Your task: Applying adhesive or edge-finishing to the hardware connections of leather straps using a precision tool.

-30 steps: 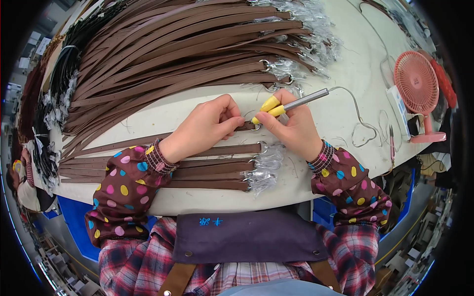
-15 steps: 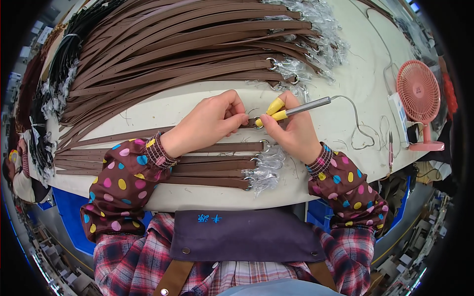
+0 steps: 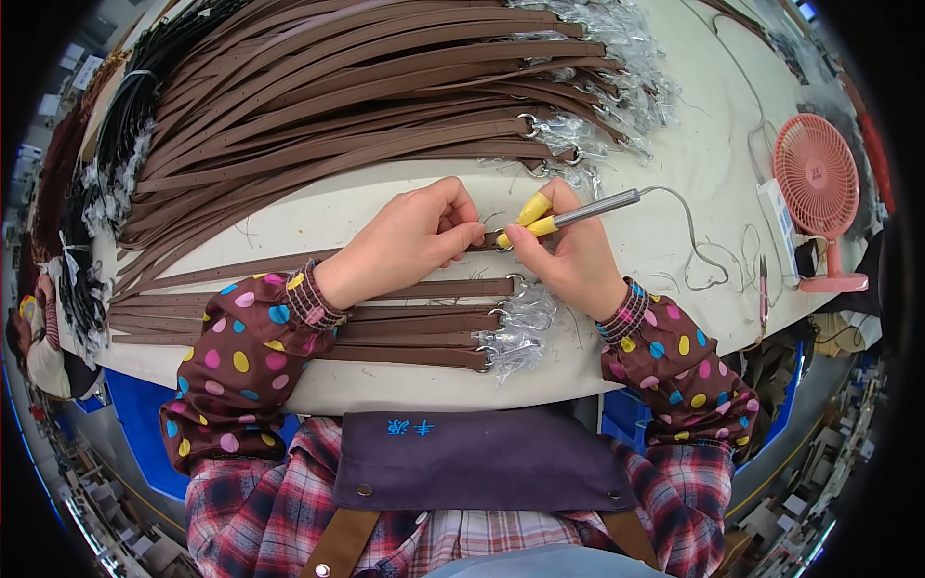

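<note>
While pinching the brown strap (image 3: pixel 488 244) over the pale table (image 3: pixel 708 140) with the left hand (image 3: pixel 409 236) and clamping the corded pen-shaped tool (image 3: pixel 599 206) in the right hand (image 3: pixel 570 258), might mark the strap through slipping sideways.

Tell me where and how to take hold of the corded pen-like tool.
Pinch the pen-like tool by its yellow section, coming from the lower right, as the right hand does. It is slim and slants, its lower end near the brown strap and its cord leaving the upper end, so holding there likely avoids both.
</note>
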Action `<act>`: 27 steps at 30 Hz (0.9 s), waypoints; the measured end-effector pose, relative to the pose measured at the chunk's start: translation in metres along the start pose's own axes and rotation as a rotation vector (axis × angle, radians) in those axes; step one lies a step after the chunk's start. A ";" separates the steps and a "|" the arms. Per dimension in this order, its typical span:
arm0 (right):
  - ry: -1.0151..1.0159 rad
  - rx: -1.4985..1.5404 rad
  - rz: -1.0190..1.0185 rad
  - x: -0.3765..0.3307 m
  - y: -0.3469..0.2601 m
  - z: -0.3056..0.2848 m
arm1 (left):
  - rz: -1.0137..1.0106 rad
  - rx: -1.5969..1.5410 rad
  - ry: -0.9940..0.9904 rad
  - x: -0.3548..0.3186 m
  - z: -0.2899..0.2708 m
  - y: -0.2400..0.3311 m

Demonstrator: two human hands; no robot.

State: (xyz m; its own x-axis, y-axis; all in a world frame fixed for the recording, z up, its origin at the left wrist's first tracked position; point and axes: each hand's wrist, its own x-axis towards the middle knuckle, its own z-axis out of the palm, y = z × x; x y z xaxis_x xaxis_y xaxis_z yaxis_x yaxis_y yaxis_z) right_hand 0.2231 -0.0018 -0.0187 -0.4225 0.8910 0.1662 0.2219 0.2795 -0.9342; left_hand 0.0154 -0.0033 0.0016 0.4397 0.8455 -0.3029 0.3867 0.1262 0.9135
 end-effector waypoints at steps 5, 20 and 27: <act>-0.003 -0.006 -0.013 0.000 0.001 0.000 | 0.003 0.000 0.002 0.000 0.000 -0.001; 0.020 0.071 0.066 -0.001 -0.002 0.001 | -0.033 0.069 0.045 -0.002 0.002 0.006; 0.031 0.049 0.030 0.002 0.001 0.002 | -0.031 -0.011 0.067 0.000 0.000 0.003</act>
State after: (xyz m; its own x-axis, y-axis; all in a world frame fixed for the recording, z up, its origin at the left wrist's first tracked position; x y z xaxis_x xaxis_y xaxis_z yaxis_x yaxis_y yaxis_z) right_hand 0.2206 -0.0003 -0.0196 -0.3884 0.9097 0.1467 0.1908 0.2352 -0.9530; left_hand 0.0166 -0.0033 0.0040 0.3718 0.8740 -0.3127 0.3907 0.1583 0.9068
